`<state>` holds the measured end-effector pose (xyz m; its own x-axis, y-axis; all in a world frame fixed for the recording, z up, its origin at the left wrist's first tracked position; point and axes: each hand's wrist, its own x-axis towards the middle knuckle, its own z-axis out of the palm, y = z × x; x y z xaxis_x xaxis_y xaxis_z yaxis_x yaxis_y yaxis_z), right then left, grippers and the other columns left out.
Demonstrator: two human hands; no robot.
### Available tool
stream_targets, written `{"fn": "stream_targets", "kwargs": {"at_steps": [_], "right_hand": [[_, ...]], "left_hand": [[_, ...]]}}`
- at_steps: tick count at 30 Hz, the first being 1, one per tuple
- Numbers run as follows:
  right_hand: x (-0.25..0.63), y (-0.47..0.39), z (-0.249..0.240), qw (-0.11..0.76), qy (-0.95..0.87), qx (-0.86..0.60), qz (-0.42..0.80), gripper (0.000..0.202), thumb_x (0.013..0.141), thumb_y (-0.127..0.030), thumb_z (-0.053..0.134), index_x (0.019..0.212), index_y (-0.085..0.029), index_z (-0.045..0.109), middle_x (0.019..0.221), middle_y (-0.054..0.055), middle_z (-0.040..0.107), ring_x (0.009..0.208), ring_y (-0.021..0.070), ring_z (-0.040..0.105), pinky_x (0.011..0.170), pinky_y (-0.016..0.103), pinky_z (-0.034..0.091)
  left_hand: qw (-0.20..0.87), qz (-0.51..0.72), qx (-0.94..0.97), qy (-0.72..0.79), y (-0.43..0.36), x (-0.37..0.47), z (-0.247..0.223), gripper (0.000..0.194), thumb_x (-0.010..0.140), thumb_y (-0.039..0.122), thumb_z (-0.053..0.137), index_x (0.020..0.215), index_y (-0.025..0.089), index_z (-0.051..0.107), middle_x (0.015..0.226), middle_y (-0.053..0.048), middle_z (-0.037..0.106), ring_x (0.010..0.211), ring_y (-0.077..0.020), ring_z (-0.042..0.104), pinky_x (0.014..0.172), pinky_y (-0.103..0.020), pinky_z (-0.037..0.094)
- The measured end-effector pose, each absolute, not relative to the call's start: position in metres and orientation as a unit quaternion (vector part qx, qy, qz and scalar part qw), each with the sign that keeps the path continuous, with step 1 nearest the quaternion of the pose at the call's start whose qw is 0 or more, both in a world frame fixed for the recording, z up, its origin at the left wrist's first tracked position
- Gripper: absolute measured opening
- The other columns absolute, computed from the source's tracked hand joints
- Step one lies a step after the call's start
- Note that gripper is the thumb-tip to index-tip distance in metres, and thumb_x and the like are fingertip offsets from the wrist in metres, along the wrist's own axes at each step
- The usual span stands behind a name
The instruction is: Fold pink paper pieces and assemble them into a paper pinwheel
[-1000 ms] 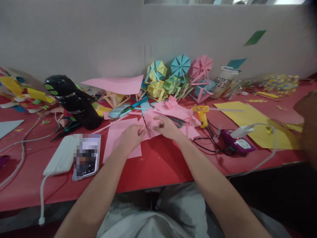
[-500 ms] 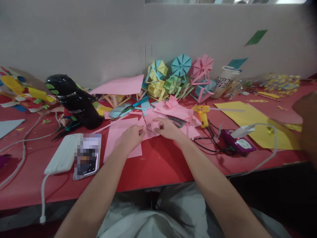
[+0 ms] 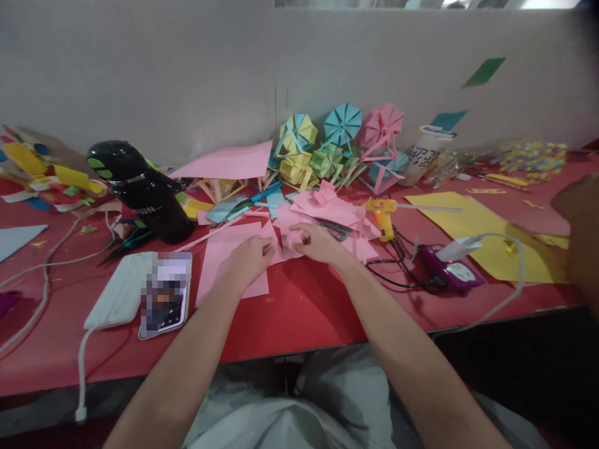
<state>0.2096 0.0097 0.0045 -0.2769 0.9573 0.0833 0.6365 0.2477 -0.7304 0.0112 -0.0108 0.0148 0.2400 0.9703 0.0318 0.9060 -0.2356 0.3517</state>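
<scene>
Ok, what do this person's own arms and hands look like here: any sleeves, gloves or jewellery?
Both forearms are bare up to the bottom edge of the picture: no sleeves in view. The left hand and right hand wear no gloves; no ring, watch or bracelet can be seen. Light grey clothing shows between the arms.

Two hands, one glue gun

A small folded pink paper piece, creased into angled flaps, lies on the red table's middle, overlapping a flat pink sheet at its left.
</scene>
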Motion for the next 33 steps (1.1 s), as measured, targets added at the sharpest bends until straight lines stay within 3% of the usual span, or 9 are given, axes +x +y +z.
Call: {"fn": "stream_targets", "kwargs": {"at_steps": [8,14,18,24,28,33], "right_hand": [[0.213,0.011,0.004,0.267,-0.749,-0.529,0.296,0.050,0.073,-0.012,0.061,0.123,-0.011,0.061,0.057,-0.009,0.048,0.053,0.0091,0.043,0.057,0.024,0.033],[0.214,0.007,0.009,0.263,-0.725,-0.526,0.358,0.053,0.075,-0.025,0.068,0.126,-0.013,0.059,0.054,-0.009,0.048,0.048,0.0092,0.047,0.052,0.024,0.035],[0.215,0.005,0.010,0.247,-0.707,-0.520,0.411,0.055,0.075,-0.015,0.064,0.129,-0.013,0.056,0.052,-0.009,0.050,0.044,0.0095,0.050,0.049,0.023,0.036],[0.221,0.009,0.005,0.259,-0.733,-0.515,0.361,0.056,0.071,-0.013,0.061,0.126,-0.013,0.058,0.052,-0.011,0.043,0.046,0.0083,0.043,0.049,0.023,0.034],[0.223,0.015,0.001,0.315,-0.735,-0.520,0.300,0.049,0.069,-0.015,0.059,0.119,-0.013,0.063,0.059,-0.008,0.042,0.054,0.0096,0.041,0.056,0.025,0.035],[0.221,0.021,-0.003,0.399,-0.687,-0.566,0.221,0.041,0.072,-0.019,0.056,0.112,-0.015,0.066,0.092,0.006,0.061,0.070,0.0149,0.054,0.072,0.033,0.048]], "left_hand": [[0.139,0.123,0.771,0.609,-0.010,0.011,0.015,0.027,0.091,0.037,0.046,0.097,0.025,0.070,0.100,-0.008,0.067,0.090,-0.0238,0.061,0.068,-0.031,0.039],[0.126,0.116,0.789,0.591,-0.013,0.010,0.016,0.022,0.090,0.036,0.048,0.092,0.023,0.066,0.092,-0.007,0.064,0.082,-0.0217,0.060,0.065,-0.030,0.038],[0.135,0.118,0.790,0.586,-0.013,0.010,0.017,0.020,0.087,0.035,0.053,0.094,0.022,0.066,0.096,-0.007,0.065,0.086,-0.0220,0.061,0.071,-0.030,0.041],[0.150,0.130,0.781,0.593,-0.012,0.010,0.014,0.029,0.088,0.038,0.052,0.107,0.022,0.067,0.107,-0.008,0.067,0.094,-0.0238,0.062,0.078,-0.032,0.044],[0.143,0.135,0.782,0.592,-0.012,0.010,0.012,0.028,0.087,0.037,0.052,0.105,0.022,0.068,0.105,-0.008,0.067,0.096,-0.0242,0.062,0.081,-0.033,0.045],[0.132,0.186,0.768,0.599,-0.011,0.006,0.014,0.034,0.090,0.034,0.049,0.115,0.018,0.065,0.111,-0.010,0.065,0.100,-0.0222,0.062,0.091,-0.033,0.046]]}}
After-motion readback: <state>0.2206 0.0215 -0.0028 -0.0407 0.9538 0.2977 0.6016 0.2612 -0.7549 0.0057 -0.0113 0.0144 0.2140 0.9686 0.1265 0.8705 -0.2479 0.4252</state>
